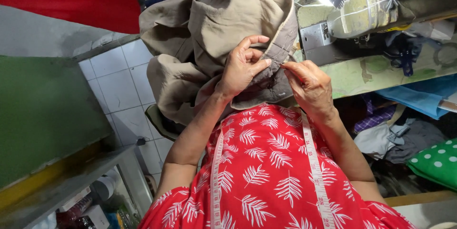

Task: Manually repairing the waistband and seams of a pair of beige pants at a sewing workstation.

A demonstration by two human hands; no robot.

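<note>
Red leaf-print clothing (271, 181) filled the lower centre of the frame, with a white measuring tape (315, 172) draped over it on both sides. Above it, the left hand (243, 67) pinched the stitched edge of a khaki garment (214, 24) between thumb and fingers. The right hand (309, 84), just beside it, had fingertips closed on the same edge. A sewing machine (362, 14) sat at upper right, a green polka-dot cloth (435, 162) at lower right.
</note>
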